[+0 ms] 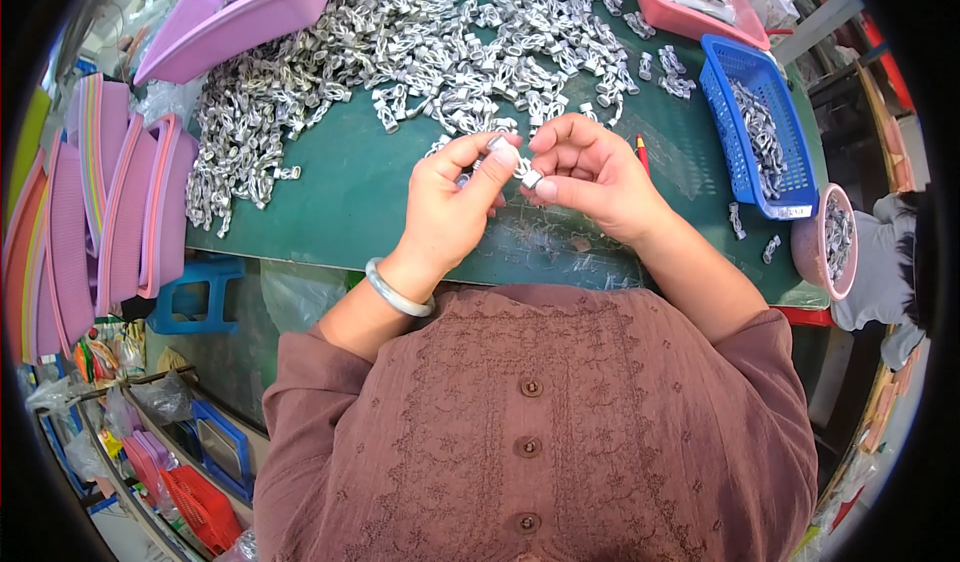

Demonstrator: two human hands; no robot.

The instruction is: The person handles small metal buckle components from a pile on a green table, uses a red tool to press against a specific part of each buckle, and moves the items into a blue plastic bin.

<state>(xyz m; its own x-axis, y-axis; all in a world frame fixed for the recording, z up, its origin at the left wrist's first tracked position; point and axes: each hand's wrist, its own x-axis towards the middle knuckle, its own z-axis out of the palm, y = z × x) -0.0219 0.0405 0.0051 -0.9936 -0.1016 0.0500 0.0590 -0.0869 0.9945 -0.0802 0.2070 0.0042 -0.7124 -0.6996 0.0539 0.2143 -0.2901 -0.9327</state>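
Note:
Above the near part of the green table (330,197), both hands meet over one small silver-white piece (522,168) with looped strands and cap-like ends. My left hand (440,197), with a pale bangle at the wrist, pinches one end between thumb and fingers. The thumb and index finger of my right hand (605,187) close on the other end, while its remaining fingers curl loosely. Part of the piece is hidden by the fingertips. Just beyond the hands spreads a large pile of similar silver pieces (480,37).
A purple bin (240,22) stands at the far left, a pink tray (740,22) at the far right. On the right are a blue basket (715,112) and a pink bowl (810,252), both holding pieces. A red pen-like tool (642,152) lies beside my right hand. Purple bins (120,192) stack at left.

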